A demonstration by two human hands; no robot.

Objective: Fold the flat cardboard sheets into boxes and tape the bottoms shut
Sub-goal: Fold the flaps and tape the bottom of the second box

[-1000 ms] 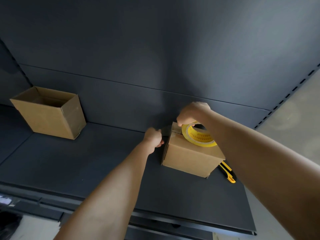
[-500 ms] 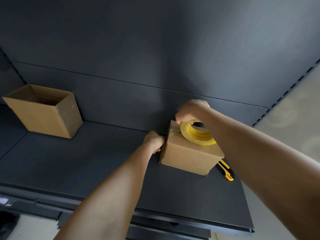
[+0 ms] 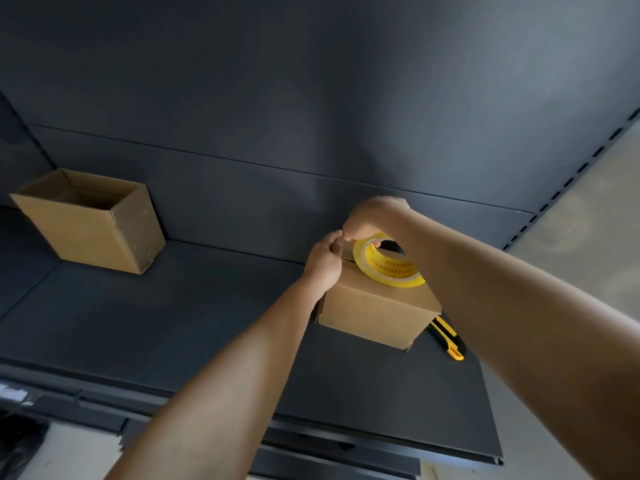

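a person's two bare arms reach forward over a dark shelf (image 3: 173, 327) toward a small closed cardboard box (image 3: 374, 313) that sits right of centre, flaps side up.

a second ago the left hand (image 3: 325, 261) was low beside the box's left face, well apart from the right hand (image 3: 375, 220). now it has risen to the box's far left top edge, and its fingertips touch the right hand's fingertips just beside the yellow tape roll (image 3: 394, 273). the roll itself has stayed tilted on top of the box. judging from this, the left hand has come up to take the loose end of tape, so a strip is about to be drawn across the seam; no strip is visible along the box top yet, so this bottom looks untaped.

the grip: the right hand is clamped on the tape roll at its far edge, with a finger showing through the core. the left hand's fingers are curled tight together and appear to pinch the roll's free end where a small glossy patch shows; the tape there is too thin to see clearly.

a yellow and black utility knife (image 3: 448, 337) lies on the shelf just right of the box. a second box (image 3: 90, 223), open at the top, stands far left against the back panel (image 3: 311, 116).
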